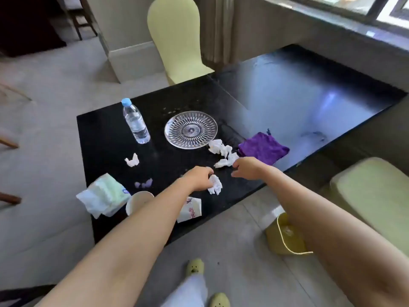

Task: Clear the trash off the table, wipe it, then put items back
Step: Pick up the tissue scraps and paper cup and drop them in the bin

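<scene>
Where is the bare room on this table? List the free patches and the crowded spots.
Free: the wide far stretch of table beyond the purple cloth, and the patch between the water bottle and the small tissue scrap. Crowded: the near edge, with tissue pack, paper cup, small carton, crumpled tissues by the glass plate.

Black glossy tabletop point(106, 138) in front of me. On it: water bottle point(135, 122) upright, glass plate point(190, 130), purple cloth point(263, 148), crumpled tissues point(223, 152) just beside the plate, another wad point(132, 161), tissue pack point(104, 194), paper cup point(138, 201), small carton point(191, 209) near my edge.
</scene>
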### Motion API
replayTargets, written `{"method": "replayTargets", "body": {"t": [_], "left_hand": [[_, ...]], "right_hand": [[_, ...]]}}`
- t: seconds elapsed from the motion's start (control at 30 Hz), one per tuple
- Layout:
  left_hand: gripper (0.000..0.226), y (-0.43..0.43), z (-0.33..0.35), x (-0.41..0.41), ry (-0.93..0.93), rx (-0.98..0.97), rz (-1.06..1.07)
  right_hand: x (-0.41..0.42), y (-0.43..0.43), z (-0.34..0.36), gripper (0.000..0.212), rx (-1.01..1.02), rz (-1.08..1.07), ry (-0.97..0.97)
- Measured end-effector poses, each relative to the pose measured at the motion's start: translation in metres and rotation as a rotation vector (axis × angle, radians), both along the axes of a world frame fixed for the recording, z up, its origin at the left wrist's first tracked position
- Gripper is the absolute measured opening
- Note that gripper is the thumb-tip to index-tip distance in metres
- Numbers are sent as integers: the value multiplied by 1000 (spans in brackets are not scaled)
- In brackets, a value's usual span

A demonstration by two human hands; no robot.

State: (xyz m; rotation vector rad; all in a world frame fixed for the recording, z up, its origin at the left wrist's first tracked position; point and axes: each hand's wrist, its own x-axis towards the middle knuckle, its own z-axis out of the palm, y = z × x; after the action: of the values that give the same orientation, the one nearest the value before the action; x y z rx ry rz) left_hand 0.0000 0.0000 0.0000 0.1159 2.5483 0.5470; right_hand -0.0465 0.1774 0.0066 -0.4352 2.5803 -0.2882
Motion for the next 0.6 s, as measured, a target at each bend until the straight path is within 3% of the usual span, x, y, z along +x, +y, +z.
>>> {"method": "replayTargets", "body": {"t": [0.13,0.43,0.6], "left_hand": [[50,12,-39,2,-12,-29,63],[52,31,-104,-9,70,-114,-20],[36,24,-120,-18,125,-127,29]], "right_hand": [[-5,1,-25,50,-9,-94,-54],[-61,-6,-63,58,20,-122,13],[-95,-18,-86,67,81,-38,72]]}}
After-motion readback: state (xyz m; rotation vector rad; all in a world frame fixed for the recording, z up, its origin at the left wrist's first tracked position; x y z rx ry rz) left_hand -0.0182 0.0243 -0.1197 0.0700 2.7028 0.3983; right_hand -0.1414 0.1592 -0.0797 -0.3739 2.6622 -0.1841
